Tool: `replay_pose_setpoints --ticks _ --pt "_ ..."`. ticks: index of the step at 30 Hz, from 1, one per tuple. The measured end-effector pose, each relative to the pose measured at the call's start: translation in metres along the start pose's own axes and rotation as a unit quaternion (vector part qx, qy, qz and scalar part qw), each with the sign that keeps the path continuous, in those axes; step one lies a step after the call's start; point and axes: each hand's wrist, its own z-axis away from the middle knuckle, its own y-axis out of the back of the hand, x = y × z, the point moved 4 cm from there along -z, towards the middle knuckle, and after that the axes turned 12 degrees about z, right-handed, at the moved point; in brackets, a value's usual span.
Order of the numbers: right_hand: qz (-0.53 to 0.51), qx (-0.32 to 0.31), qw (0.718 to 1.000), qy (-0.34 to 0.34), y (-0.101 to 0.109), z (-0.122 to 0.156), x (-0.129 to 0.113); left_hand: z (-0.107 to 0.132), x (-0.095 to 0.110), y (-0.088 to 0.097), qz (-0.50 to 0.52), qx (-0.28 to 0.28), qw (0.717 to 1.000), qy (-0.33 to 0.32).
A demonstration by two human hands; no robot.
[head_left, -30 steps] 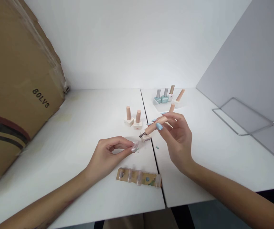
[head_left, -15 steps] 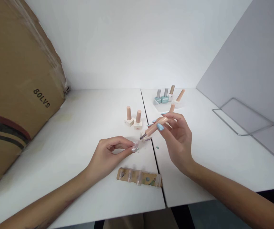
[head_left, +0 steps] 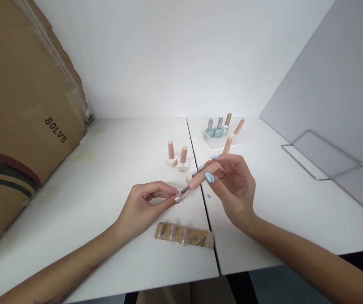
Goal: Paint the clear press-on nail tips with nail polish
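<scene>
My left hand (head_left: pixel 143 204) pinches a small clear nail tip (head_left: pixel 179 196) against the white table (head_left: pixel 105 169). My right hand (head_left: pixel 235 183) grips a peach-capped polish brush (head_left: pixel 200 176), its dark bristle end touching the nail tip. An open white polish bottle sits just behind the brush, mostly hidden. In front of both hands lies a tan strip (head_left: pixel 184 234) carrying several clear nail tips, some painted.
Two peach-capped bottles (head_left: pixel 177 155) stand behind my hands. Several teal and white bottles (head_left: pixel 221 126) sit in a clear tray farther back. A large cardboard box (head_left: pixel 20 114) fills the left side. A grey panel with a wire frame (head_left: pixel 322 154) stands right. A teal smear (head_left: pixel 208 196) marks the table.
My right hand has lowered the brush down and left from above the open bottle until its tip meets the nail tip. My left hand stayed in place.
</scene>
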Motion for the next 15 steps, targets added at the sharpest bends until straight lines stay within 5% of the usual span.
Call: replay_pose_setpoints --ticks 3,10,15 --pt "-0.008 -0.033 0.999 -0.013 -0.0036 0.0024 0.0023 -0.0005 0.0003 -0.0003 0.0 0.0 1.0 -0.002" --pt "0.041 0.053 0.998 -0.009 0.005 -0.0033 -0.0011 -0.0002 0.0018 -0.0003 -0.01 0.007 1.0 0.007" --pt "0.002 -0.021 0.999 -0.024 -0.0032 0.0018 0.0004 -0.0009 0.0038 -0.0013 -0.005 -0.001 1.0 0.005"
